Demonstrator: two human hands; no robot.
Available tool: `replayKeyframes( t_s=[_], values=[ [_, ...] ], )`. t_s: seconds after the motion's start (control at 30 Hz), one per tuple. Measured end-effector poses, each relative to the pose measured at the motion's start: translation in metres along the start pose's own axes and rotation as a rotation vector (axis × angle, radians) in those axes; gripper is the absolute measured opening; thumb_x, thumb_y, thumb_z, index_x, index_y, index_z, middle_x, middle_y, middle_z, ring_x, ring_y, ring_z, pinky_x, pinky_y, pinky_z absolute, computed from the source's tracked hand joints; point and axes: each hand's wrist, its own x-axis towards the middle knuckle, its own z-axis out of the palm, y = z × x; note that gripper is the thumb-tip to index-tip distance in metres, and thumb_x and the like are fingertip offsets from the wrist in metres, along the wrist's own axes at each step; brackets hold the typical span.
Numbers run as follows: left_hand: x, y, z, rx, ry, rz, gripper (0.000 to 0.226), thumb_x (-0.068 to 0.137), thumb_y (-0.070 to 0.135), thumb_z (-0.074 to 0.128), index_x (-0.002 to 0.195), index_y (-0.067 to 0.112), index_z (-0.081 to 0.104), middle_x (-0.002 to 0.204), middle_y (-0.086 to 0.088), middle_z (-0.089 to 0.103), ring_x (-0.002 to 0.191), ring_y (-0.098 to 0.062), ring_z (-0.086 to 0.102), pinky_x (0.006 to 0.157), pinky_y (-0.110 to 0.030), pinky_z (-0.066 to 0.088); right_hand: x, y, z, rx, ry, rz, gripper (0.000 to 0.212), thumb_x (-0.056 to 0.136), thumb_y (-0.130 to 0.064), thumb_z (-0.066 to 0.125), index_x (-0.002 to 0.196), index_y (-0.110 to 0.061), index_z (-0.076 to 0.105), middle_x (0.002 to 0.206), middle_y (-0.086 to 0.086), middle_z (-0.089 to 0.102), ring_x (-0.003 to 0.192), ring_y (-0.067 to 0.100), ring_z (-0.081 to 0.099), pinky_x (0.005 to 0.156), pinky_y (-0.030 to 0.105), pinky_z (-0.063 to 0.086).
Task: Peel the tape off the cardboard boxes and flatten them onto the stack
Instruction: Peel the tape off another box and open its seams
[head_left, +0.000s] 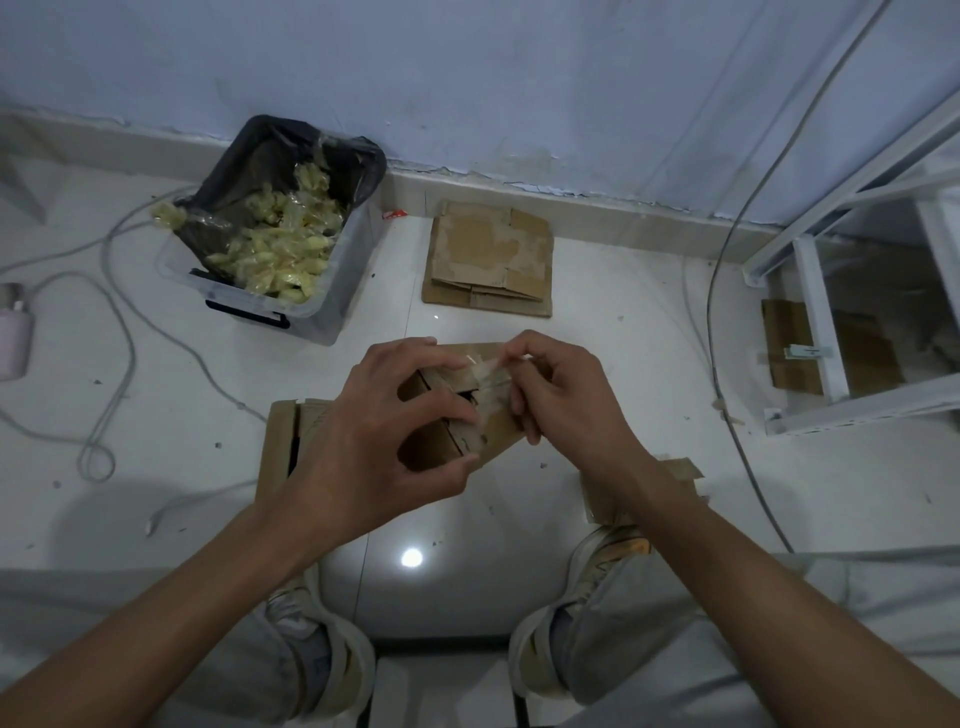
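- The small cardboard box is held up in front of the person, above the white floor and between the 2 hands, with its open end toward the camera.
- A strip of clear tape runs across its top edge — partly lifted, and glossy where it catches the light.
- The left hand wraps round the box from the left, thumb low on the near side and fingers curled over the top, so it is clamped on the cardboard.
- The right hand pinches the loose end of the tape between thumb and fingers, closed tight on it.
- My guess is that the box is light and fairly stiff but will crush if squeezed hard; the tape looks thin, sticky and apt to tear, so a hold close to the peel line seems best.
- Further back, the stack of flattened boxes lies on the floor near the wall — well apart from the hands.
- To its left stands 1 plastic bin lined with a dark bag and full of balled-up tape.
- More cardboard lies on the floor near the knees, and cables trail over the floor at the left.
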Motion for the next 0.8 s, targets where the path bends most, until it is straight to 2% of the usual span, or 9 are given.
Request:
replayKeyframes(
  t_s=[0.07,0.13,0.23,0.3,0.4,0.5,0.6,0.7,0.8],
  values=[
    [-0.001,0.000,0.001,0.007,-0.004,0.010,0.036,0.078,0.043,0.078,0.105,0.019,0.077,0.137,-0.003,0.058,0.135,-0.030,0.048,0.094,-0.056,0.050,0.000,-0.001,0.005,-0.058,-0.003,0.013,0.029,0.106,-0.009,0.048,0.091,-0.022,0.070,0.063,-0.007,0.060,0.053,0.011,0.054,0.054,0.033,0.049],
    [-0.003,-0.001,0.001,0.021,-0.004,0.006,0.037,0.079,0.044,0.078,0.105,0.019,0.076,0.137,-0.003,0.058,0.135,-0.030,0.048,0.094,-0.056,0.050,0.000,-0.005,0.003,-0.070,-0.071,0.050,0.033,0.108,-0.016,0.043,0.092,-0.027,0.069,0.074,-0.009,0.063,0.067,0.010,0.059,0.064,0.037,0.052],
    [-0.004,-0.004,-0.004,0.027,-0.007,-0.033,0.038,0.080,0.046,0.076,0.105,0.018,0.077,0.137,-0.002,0.058,0.137,-0.028,0.047,0.096,-0.056,0.050,-0.001,-0.012,-0.010,-0.009,-0.289,0.026,0.043,0.113,-0.020,0.032,0.112,-0.032,0.073,0.078,0.007,0.066,0.067,0.012,0.060,0.066,0.032,0.051],
    [-0.003,-0.004,-0.007,0.012,-0.021,-0.043,0.038,0.080,0.047,0.076,0.106,0.019,0.077,0.138,-0.002,0.057,0.137,-0.028,0.045,0.097,-0.056,0.049,-0.001,-0.015,-0.016,0.012,-0.375,0.005,0.034,0.112,-0.018,0.042,0.125,-0.026,0.071,0.084,0.013,0.067,0.067,0.016,0.061,0.063,0.027,0.049],
    [-0.001,-0.002,-0.006,0.021,-0.040,0.002,0.036,0.080,0.045,0.077,0.105,0.019,0.078,0.138,-0.003,0.057,0.138,-0.028,0.045,0.095,-0.055,0.050,0.001,-0.014,-0.016,0.085,-0.270,0.030,0.012,0.103,-0.022,0.065,0.114,-0.017,0.067,0.086,0.014,0.067,0.064,0.008,0.060,0.060,0.021,0.049],
    [-0.001,0.000,-0.002,0.002,-0.069,0.050,0.035,0.080,0.043,0.080,0.106,0.018,0.077,0.138,-0.005,0.057,0.138,-0.031,0.045,0.095,-0.055,0.050,0.001,-0.012,-0.013,0.160,-0.138,0.061,0.022,0.098,-0.031,0.072,0.100,-0.012,0.062,0.072,0.002,0.064,0.058,0.009,0.052,0.056,0.025,0.045],
    [-0.001,0.001,0.001,-0.009,-0.081,0.083,0.036,0.080,0.041,0.082,0.107,0.017,0.077,0.138,-0.007,0.057,0.139,-0.032,0.045,0.097,-0.055,0.049,-0.002,-0.010,-0.004,0.058,-0.058,0.023,0.032,0.095,-0.041,0.073,0.091,-0.011,0.065,0.067,-0.002,0.067,0.058,0.007,0.058,0.058,0.027,0.049],
    [-0.004,-0.002,-0.001,0.014,-0.071,0.059,0.036,0.080,0.042,0.082,0.106,0.018,0.077,0.138,-0.006,0.056,0.139,-0.032,0.044,0.096,-0.056,0.050,-0.003,-0.012,-0.003,0.177,-0.114,0.116,0.031,0.096,-0.044,0.071,0.096,-0.012,0.072,0.068,-0.002,0.065,0.056,0.005,0.053,0.053,0.020,0.043],
    [-0.005,-0.005,-0.006,0.020,-0.047,0.024,0.036,0.080,0.043,0.080,0.105,0.018,0.078,0.137,-0.004,0.057,0.140,-0.030,0.044,0.098,-0.055,0.048,-0.004,-0.016,-0.012,0.350,-0.265,0.197,0.028,0.101,-0.035,0.066,0.116,-0.015,0.075,0.089,0.014,0.072,0.067,0.016,0.056,0.056,0.022,0.045]
  ],
)
